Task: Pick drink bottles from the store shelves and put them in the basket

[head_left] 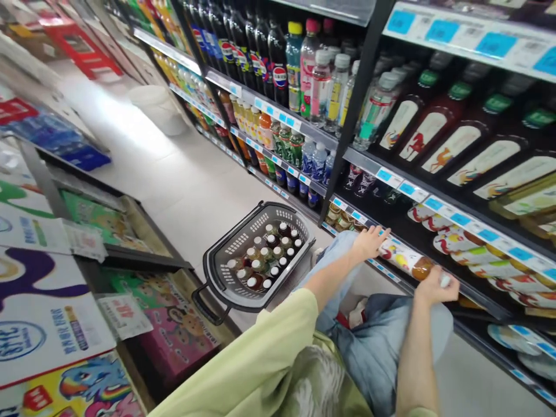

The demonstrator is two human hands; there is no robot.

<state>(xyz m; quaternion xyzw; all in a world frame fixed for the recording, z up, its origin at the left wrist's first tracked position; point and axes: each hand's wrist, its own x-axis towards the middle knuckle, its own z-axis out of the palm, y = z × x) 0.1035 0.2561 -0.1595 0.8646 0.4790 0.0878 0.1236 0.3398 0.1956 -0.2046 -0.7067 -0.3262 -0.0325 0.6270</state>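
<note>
Cartons (35,336), stacked, at 8 o'clock. White bucket (160,110), on the floor, 10 o'clock. Grey basket (243,301), 7 o'clock, set on the floor, apparently to spare both hands; white-capped bottles (259,265) inside stand caps up, probably for close packing. Left hand (369,241), 4 o'clock, fingers extended at the base end of the labelled bottle (406,259); whether it grips, cannot tell. Bottle lies sideways along the shelf edge, 4 o'clock. Right hand (434,288), 4 o'clock, curls round its capped end, seemingly for control. Similar shelf bottles (478,255) lie beyond, likely because headroom is low.
</note>
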